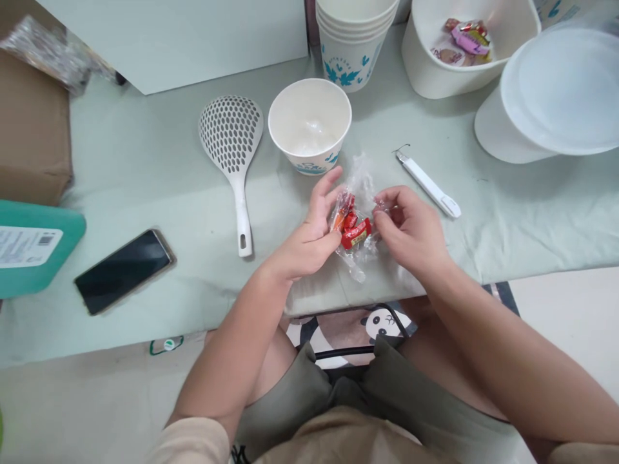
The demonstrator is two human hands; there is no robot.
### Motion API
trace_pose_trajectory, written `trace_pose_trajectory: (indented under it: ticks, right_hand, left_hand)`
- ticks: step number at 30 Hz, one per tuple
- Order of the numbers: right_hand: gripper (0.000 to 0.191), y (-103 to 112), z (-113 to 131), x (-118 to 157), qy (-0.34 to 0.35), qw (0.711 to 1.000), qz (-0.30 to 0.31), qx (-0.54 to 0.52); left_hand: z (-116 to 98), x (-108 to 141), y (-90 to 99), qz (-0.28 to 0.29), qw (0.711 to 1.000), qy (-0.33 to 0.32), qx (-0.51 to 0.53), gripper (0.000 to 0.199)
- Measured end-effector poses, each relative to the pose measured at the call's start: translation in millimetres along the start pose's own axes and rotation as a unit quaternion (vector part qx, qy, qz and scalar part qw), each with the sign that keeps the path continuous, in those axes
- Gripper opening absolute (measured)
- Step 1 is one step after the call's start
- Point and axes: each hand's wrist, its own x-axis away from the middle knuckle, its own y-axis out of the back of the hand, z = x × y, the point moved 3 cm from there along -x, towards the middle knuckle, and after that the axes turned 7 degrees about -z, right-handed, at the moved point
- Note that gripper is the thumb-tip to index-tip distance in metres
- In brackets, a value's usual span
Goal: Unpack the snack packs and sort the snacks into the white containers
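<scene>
A clear plastic bag (362,174) with several red and orange wrapped candies (356,233) inside is between my hands, near the table's front edge. My left hand (316,229) grips the bag's left side, thumb in front and fingers behind. Pinched between the thumb and fingers of my right hand (409,225) is the right side of the bag's film. Just behind the bag stands a white paper cup (309,119) with blue print, its mouth facing up. To the right of my right hand lies a white utility knife (429,183).
A white slotted skimmer (236,161) and a black phone (124,270) lie to the left. Stacked paper cups (355,45), a white bin (420,71) with wrapped candies and a lidded white tub (512,122) stand behind. A green container (62,238) and cardboard box (36,129) are far left.
</scene>
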Motion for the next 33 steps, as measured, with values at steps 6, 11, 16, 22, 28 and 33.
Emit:
trace_pose_trajectory:
  ticks: [6,11,16,22,28,33]
  right_hand:
    - [0.012,4,-6,6,-0.003,1.0,-0.001,0.01]
    - [0.019,5,-12,9,-0.029,0.999,0.021,0.011]
    - [0.026,11,-19,9,0.024,0.999,0.01,0.045]
    - [0.037,7,-10,12,0.237,0.965,-0.026,0.106]
    - [0.018,-12,1,6,0.243,0.959,0.011,0.146]
    - [0.011,-6,5,-3,0.136,0.982,-0.004,0.13]
  left_hand:
    - [-11,16,-0.5,-0.044,0.987,-0.025,-0.15,0.089]
    - [-20,32,2.6,-0.183,0.942,0.017,-0.279,0.06]
    - [-29,38,6.6,-0.261,0.901,-0.034,-0.346,0.043]
    - [-20,29,6.5,-0.272,0.917,-0.006,-0.292,0.031]
    - [-8,11,8.1,-0.291,0.934,0.02,-0.208,0.007]
    - [-9,7,18.7,-0.322,0.921,0.043,-0.214,0.015]
